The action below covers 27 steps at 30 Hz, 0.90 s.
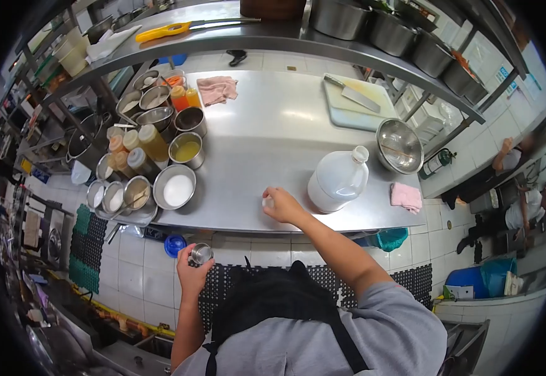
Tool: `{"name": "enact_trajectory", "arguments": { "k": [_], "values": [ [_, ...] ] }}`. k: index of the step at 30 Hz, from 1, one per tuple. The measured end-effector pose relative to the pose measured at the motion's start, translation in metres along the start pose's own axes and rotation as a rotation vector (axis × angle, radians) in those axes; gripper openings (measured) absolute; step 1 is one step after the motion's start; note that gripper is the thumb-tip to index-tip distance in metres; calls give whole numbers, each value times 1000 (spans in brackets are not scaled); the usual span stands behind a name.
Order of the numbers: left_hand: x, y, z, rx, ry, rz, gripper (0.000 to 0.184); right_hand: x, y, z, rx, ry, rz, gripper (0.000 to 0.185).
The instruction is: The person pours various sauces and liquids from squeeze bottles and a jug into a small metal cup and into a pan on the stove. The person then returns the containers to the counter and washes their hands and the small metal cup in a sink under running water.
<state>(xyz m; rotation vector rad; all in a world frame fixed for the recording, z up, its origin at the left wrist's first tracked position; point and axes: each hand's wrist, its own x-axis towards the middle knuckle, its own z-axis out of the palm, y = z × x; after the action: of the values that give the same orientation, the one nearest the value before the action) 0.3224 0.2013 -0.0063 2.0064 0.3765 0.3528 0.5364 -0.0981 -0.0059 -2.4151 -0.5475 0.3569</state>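
Observation:
My left hand [193, 271] holds a small round metal cup [202, 253] just off the table's front edge, its fingers wrapped round the side. Over the front of the steel table [241, 182], my right hand [282, 205] has its fingers curled together round a small whitish thing [268, 202], too small to name. To the right of that hand stands a big clear plastic jug [337, 182], upright, with a white cap [360, 154]. A metal bowl of white powder [177, 189] is to the left.
Sauce bottles [141, 161] and metal containers crowd the table's left side. A knife [360, 99] lies on cutting boards [342, 117] at the back right, near a metal bowl [399, 146]. A pink cloth [406, 197] is at the right edge. A shelf [273, 42] spans above.

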Motion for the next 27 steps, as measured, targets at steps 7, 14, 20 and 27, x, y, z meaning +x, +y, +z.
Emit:
{"name": "enact_trajectory", "arguments": {
  "k": [7, 14, 20, 27],
  "values": [
    [32, -2, 12, -3, -101, 51, 62, -91, -37, -192, 37, 899, -264, 34],
    [44, 10, 28, -23, -116, 100, 63, -102, 37, -220, -104, 804, -122, 33],
    [23, 14, 38, 77, -109, 204, 64, -106, -1, -264, -306, 453, -168, 44],
    [-18, 31, 48, 102, -21, 114, 66, -81, -35, -292, -446, 128, 13, 41]
  ]
}}
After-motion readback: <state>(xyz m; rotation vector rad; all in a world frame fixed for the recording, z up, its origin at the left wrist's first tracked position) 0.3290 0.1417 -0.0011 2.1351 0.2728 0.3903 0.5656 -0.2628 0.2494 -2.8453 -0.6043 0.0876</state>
